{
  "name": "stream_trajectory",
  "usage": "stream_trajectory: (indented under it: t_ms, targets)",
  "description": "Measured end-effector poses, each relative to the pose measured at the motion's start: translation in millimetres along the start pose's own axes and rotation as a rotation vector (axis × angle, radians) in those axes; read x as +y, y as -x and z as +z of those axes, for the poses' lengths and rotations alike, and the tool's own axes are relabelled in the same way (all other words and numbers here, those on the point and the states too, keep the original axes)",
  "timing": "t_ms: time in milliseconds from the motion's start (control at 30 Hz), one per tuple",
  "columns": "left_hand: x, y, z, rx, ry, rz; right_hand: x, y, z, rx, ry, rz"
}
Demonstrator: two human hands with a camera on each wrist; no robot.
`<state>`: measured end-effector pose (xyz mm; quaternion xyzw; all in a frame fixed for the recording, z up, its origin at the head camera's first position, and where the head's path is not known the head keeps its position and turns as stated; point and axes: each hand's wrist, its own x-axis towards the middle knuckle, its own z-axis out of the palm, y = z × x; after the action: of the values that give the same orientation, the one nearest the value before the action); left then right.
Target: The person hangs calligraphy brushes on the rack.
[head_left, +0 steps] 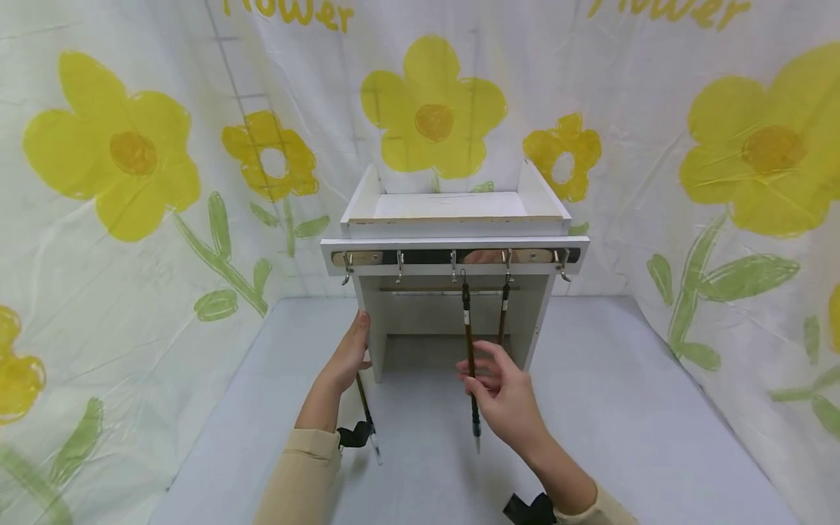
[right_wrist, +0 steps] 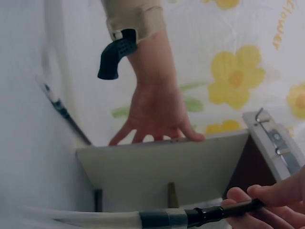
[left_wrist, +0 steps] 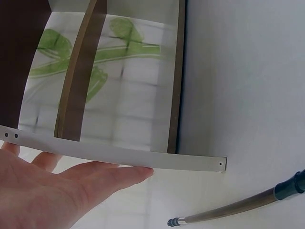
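Observation:
My right hand (head_left: 508, 397) pinches the lower handle of an upright calligraphy brush (head_left: 467, 321), its pale tip pointing down. The loop at the brush's top is close to the middle hook (head_left: 453, 264); whether they touch I cannot tell. A second brush (head_left: 504, 310) hangs from the hook to the right, partly behind the first. My left hand (head_left: 348, 357) rests with extended fingers against the left side panel of a white wooden rack (left_wrist: 114, 155). On the table beside that hand lies another brush (head_left: 364, 401), partly hidden by it.
A metal strip (head_left: 420, 257) with several hooks runs along the rack's front. Above it is a shallow shelf (head_left: 453, 206). The pale table (head_left: 610, 408) stretches to both sides, and a flower-painted white sheet (head_left: 643, 168) surrounds it at the back and sides.

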<state>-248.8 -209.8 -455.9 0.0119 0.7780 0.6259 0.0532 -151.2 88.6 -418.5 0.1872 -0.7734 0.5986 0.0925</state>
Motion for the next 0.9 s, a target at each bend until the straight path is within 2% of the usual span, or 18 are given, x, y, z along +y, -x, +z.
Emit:
stream_trajectory:
  t_ms: [233, 633, 900]
  targets:
    - [-0.4, 0.2, -0.2, 0.007, 0.003, -0.004, 4, 2.7, 7, -0.016, 0.003, 0.020]
    - [0.1, -1.4, -0.1, 0.000, -0.009, 0.013, 6, -4.1, 10, -0.014, 0.017, 0.001]
    - [1.7, -0.4, -0.6, -0.013, -0.003, 0.010, 33, -18.9, 18, 0.000, 0.009, -0.005]
